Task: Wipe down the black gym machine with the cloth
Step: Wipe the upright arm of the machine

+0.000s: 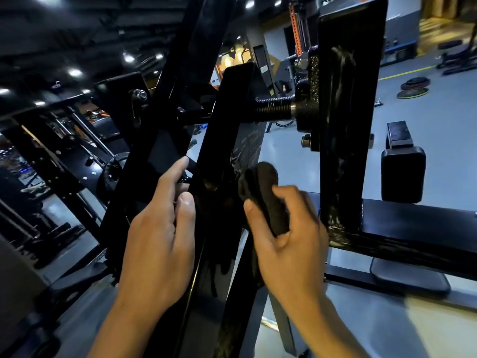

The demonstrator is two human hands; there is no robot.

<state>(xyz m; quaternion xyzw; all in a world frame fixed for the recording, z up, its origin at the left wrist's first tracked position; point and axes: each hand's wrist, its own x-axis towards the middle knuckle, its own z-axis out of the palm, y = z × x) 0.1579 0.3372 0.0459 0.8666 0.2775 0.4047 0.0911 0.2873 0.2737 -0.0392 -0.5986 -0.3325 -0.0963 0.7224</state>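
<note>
Two bare hands work at one black gym machine (222, 140), whose slanted glossy frame bars fill the middle of the view. One dark cloth (265, 197), folded into a thick wad, sits in the right hand (289, 233): the thumb lies across its near side and the fingers curl round the far side, so that grip is clamped on the cloth, which is pressed against the right edge of the central slanted bar. The left hand (160, 228) rests on the left edge of the same bar with its grip spread, the forefinger stretched up along the metal and the thumb laid flat on the bar's face; the other fingers wrap out of sight behind the bar. To the right stands one upright black plate (346, 112) streaked with pale smears, joined to the frame by one threaded rod (273, 109), and one horizontal beam (413, 228) runs off the right edge of the picture. Farther back on the pale floor (335, 164) are two padded black blocks (402, 174) and a small stack of weight plates (413, 89), their count hard to tell through blur. The left side of the room is dark and crowded with other frames that cannot be made out singly. Both forearms are cut off by the lower edge.
</note>
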